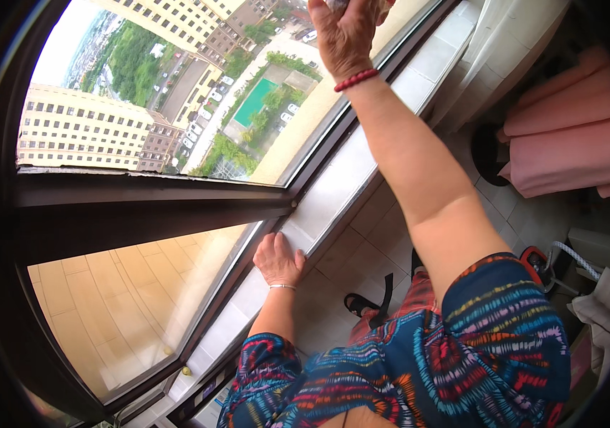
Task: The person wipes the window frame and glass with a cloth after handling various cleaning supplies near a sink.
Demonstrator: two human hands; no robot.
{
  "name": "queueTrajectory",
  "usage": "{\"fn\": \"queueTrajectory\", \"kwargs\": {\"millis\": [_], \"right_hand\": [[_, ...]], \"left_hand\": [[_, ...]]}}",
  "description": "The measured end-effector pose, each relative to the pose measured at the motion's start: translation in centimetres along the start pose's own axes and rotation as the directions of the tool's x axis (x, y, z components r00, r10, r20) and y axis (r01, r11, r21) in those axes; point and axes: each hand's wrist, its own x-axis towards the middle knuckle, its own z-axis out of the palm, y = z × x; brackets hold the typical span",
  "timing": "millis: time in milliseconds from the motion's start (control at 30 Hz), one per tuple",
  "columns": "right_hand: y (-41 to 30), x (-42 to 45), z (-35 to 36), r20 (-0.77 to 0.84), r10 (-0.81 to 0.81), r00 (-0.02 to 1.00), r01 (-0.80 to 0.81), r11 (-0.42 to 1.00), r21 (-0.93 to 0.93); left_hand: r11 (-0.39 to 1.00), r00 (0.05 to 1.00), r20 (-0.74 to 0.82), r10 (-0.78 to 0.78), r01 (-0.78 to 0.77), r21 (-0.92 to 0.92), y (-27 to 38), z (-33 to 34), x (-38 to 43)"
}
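Observation:
At the top edge, my right hand (349, 40) is raised against the large window pane (283, 107). Its fingers curl round a greyish wad (337, 4), perhaps cloth, mostly cut off by the picture's rim. A red bead bracelet (356, 79) circles that wrist. My left hand (279, 259) lies on the white tiled windowsill (321, 198), holding nothing, with its thumb apart from the fingers and the fingertips by the dark window frame (305, 187). A thin pale bangle (282, 286) is on the left wrist.
A thick dark mullion (150, 198) divides the panes. A small yellowish round thing (185, 370) sits on the sill. White curtain (489, 64) and pink cloth over something (572, 139) are at right. Below them stands a red-and-black appliance (535, 265) beside a patterned cord (578, 258).

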Motion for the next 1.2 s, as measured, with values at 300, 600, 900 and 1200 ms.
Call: {"fn": "queueTrajectory", "kwargs": {"millis": [300, 600, 900, 1200], "right_hand": [[-11.6, -15.9, -7.6, 0.666, -0.204, 0.717, -0.203, 0.854, 0.479], [-3.9, -7.7, -4.2, 0.577, 0.193, 0.794, -0.497, 0.752, 0.433], [-9.2, -0.1, 0.3, 0.046, -0.072, 0.996, 0.059, 0.967, 0.249], [-18.5, 2.2, -1.1, -0.140, -0.234, 0.962, 0.273, 0.804, 0.528]], "left_hand": [[0.999, 1.000, 0.004, -0.015, 0.015, 0.043, -0.6, 1.1, -0.8], [1.000, 1.000, 0.018, -0.024, 0.024, -0.015, -0.1, -0.1, -0.7], [0.999, 0.999, 0.030, -0.015, 0.016, -0.038, 0.1, -0.4, 0.2], [0.999, 0.998, 0.057, -0.036, 0.037, -0.012, 0.7, -0.4, -0.1]]}}
